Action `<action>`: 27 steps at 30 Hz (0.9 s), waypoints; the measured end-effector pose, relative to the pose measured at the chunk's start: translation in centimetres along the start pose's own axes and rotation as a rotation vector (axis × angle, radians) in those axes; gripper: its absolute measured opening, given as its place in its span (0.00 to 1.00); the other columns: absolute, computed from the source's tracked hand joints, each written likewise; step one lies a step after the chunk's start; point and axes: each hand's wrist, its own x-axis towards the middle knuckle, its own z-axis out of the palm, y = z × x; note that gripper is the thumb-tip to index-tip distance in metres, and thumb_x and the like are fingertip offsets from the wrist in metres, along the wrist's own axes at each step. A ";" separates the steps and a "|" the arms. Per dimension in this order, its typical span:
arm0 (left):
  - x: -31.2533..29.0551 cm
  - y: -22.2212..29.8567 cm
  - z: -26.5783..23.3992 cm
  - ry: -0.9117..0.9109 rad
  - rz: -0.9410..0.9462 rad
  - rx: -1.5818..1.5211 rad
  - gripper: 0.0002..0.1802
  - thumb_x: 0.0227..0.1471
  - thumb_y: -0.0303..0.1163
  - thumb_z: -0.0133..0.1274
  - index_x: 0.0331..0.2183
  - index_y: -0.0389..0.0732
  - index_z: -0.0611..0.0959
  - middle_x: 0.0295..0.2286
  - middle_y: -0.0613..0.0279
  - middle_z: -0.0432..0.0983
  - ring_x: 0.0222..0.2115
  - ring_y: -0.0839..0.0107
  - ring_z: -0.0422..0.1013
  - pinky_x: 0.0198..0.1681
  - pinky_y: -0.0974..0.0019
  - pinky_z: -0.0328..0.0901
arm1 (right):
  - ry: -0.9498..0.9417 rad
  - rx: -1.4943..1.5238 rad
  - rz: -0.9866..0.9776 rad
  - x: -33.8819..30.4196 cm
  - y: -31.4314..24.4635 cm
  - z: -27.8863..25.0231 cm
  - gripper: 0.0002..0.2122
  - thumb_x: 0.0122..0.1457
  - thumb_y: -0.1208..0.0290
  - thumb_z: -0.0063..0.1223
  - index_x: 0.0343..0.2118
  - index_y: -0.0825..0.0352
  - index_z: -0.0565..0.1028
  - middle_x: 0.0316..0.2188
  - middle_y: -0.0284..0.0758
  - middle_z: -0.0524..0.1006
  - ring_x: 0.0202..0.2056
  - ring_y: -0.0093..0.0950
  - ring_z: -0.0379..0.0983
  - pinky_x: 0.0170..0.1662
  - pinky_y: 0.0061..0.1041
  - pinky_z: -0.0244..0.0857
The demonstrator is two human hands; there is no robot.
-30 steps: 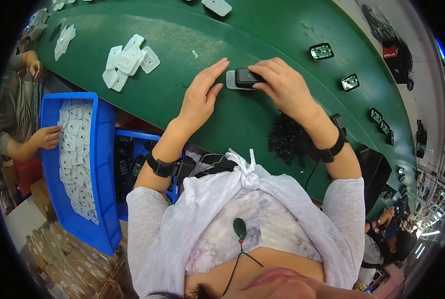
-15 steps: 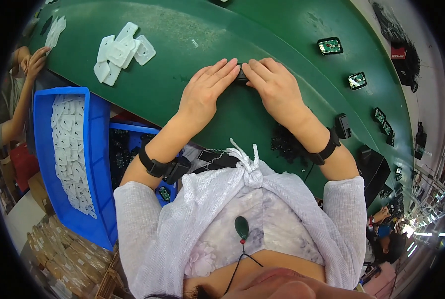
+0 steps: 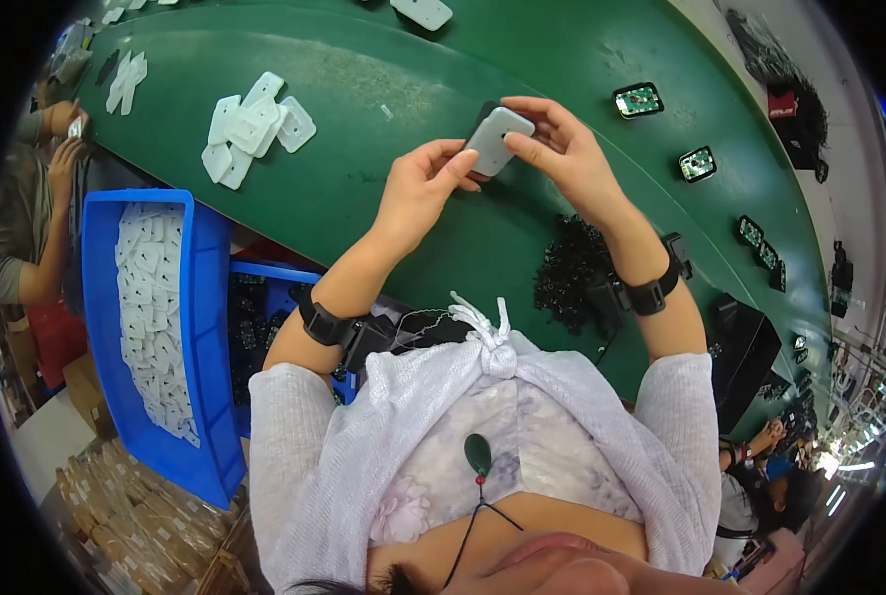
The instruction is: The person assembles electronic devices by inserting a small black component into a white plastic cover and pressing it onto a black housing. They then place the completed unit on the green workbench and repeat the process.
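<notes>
Above the green table, both my hands hold a small rounded casing (image 3: 499, 141) with a white face and a dark edge. The fingers of my left hand (image 3: 419, 188) close on its lower left end, thumb on the white face. My right hand (image 3: 574, 157) grips the upper right end, its thumb pressing near a small dark hole and the index finger along the top edge. Fingers hide part of the casing's underside. To the left, a loose pile of white cover plates (image 3: 251, 124) lies on the table. Nearer my right forearm is a heap of small black parts (image 3: 567, 273).
A blue bin (image 3: 227, 416) full of white plates stands at the left, beside another blue bin (image 3: 274, 268) with dark parts. Open black casings with green circuit boards (image 3: 639, 100) line the right side. Another person's hands (image 3: 64, 149) work at the far left.
My hands lay flat over a dark casing on the table; now they grip it between fingers and thumbs, tilted so its white face shows. Another white-faced casing has come further into view at the top.
</notes>
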 end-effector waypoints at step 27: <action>-0.4 4.8 -22.3 0.483 0.427 1.740 0.30 0.47 0.17 0.42 0.51 0.51 0.76 0.52 0.63 0.71 0.56 0.55 0.62 0.55 0.54 0.58 | -0.153 -0.761 -0.012 14.2 -0.7 -10.2 0.16 0.56 0.74 0.53 0.48 0.66 0.72 0.43 0.31 0.76 0.46 0.24 0.71 0.52 0.24 0.64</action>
